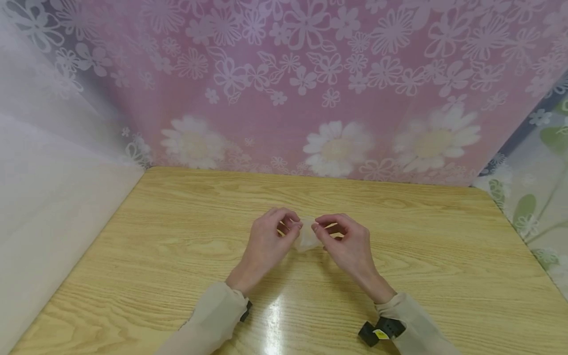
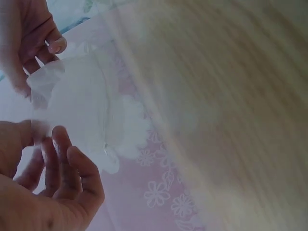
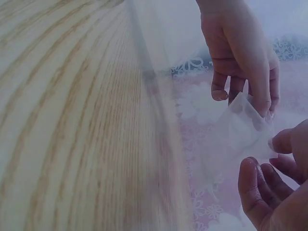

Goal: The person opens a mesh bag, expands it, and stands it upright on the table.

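Observation:
A small sheer white bag (image 1: pixel 308 235) is held up between the two hands, just over the middle of the table. My left hand (image 1: pixel 267 239) pinches one upper corner with thumb and index finger. The opposite corner is pinched the same way by my right hand (image 1: pixel 352 241). In the left wrist view the bag (image 2: pixel 77 98) looks thin and see-through, with a line like a seam or cord running along it. Seen from the right wrist, the bag (image 3: pixel 243 130) has a pointed, folded upper edge. I cannot tell whether its mouth is parted.
A wood-grain table (image 1: pixel 186 212) lies under both hands. Pink flowered cloth (image 1: pixel 266 118) hangs behind its far edge. Pale cloth (image 1: pixel 57 197) borders the left side, and leaf-patterned cloth (image 1: pixel 528 207) the right. Dark wrist devices (image 1: pixel 381 331) sit at the sleeves.

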Demonstrator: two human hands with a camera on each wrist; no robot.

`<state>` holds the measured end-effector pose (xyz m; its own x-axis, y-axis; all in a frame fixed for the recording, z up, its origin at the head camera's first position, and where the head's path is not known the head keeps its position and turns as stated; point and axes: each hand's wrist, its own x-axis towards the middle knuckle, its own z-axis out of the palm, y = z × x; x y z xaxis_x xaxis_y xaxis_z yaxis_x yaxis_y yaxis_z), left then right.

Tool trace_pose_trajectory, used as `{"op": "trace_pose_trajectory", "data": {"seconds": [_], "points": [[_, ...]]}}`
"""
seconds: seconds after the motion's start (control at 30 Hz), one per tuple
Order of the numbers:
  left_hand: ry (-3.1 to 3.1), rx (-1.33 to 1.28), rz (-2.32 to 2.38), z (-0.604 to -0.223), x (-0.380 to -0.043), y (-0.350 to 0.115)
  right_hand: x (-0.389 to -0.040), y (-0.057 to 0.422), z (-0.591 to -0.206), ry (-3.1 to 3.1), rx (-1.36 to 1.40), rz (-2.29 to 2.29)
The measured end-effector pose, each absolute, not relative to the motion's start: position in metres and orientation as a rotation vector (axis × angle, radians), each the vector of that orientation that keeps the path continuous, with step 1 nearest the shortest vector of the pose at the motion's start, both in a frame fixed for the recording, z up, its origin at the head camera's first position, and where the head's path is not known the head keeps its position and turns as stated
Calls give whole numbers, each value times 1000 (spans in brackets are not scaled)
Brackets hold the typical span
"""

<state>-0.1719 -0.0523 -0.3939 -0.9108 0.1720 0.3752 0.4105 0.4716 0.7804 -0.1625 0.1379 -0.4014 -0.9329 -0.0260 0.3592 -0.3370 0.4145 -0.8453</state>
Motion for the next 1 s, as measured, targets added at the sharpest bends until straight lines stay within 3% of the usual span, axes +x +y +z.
{"op": "trace_pose_trajectory", "data": {"seconds": [0.37, 1.0], "points": [[-2346, -231, -1539, -402, -175, -51, -160, 138, -400, -2514, 282, 1453], [-2533, -247, -1563, -395, -167, -52, -161, 140, -401, -2414, 196, 1545]]}}
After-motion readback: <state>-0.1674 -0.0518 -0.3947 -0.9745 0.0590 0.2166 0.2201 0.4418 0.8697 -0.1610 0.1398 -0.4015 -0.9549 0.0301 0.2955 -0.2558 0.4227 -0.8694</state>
